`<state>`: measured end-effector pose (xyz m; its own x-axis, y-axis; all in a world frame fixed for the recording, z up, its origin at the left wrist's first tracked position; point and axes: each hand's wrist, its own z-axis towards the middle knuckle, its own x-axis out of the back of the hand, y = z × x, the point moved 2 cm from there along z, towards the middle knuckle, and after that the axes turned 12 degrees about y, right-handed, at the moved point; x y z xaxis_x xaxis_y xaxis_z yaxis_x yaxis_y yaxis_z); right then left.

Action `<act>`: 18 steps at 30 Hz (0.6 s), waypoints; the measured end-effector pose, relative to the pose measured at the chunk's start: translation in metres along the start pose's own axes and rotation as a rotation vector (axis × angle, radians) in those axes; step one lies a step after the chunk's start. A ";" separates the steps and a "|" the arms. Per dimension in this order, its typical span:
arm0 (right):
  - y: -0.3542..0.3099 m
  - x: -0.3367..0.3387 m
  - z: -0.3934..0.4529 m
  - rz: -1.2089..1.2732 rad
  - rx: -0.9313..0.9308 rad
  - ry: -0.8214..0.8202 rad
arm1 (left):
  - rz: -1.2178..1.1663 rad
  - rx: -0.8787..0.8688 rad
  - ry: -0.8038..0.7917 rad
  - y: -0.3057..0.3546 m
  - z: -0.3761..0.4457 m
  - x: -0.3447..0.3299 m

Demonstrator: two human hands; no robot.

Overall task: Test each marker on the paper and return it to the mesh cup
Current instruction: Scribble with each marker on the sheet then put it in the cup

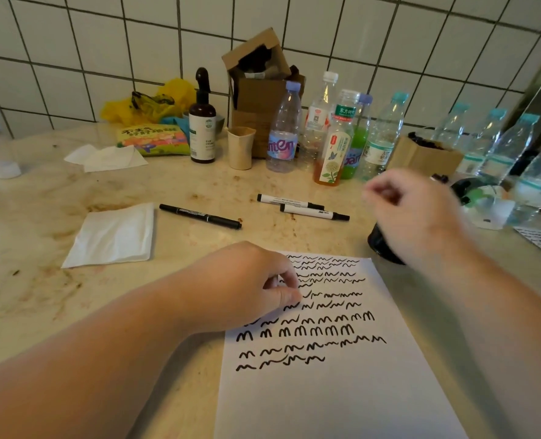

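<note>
Three markers lie on the table (174, 188) beyond the paper (342, 391): one black-barrelled marker (200, 216) to the left, and two white-barrelled markers (289, 201) (314, 212) side by side to its right. All three appear capped.

Your left hand (247, 286) rests on the upper left of the paper, fingers (289, 294) curled with thumb and forefinger drawn together; whether they pinch anything cannot be determined. Your right hand (411, 210) hangs above the mesh cup (378, 245), motion-blurred, fingers loosely curled, with no marker visible in it.

Handling: judge each marker as light, rigid and smooth-sided. It will roll if nudged. Take hold at mid-barrel with thumb and two fingers, then pull the cap straight off; the tip will stain whatever it touches.

Containers: the mesh cup is dark and mostly hidden behind the right hand; its contents cannot be seen. A beige cup (240, 147) stands near the bottles (283, 134), its inside not visible. The paper already carries many rows of black test squiggles; free space remains on the lower half.
</note>
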<state>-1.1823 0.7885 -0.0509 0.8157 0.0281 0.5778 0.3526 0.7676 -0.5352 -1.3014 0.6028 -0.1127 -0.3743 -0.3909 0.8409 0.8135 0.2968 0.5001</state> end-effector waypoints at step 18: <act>0.024 -0.114 0.038 -0.382 0.079 -0.378 | 0.040 -0.032 -0.026 0.004 0.001 0.003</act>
<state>-1.2843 0.8275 -0.1061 0.4094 -0.0448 0.9113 0.5441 0.8138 -0.2044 -1.2999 0.6030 -0.1080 -0.3522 -0.3566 0.8653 0.8417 0.2836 0.4594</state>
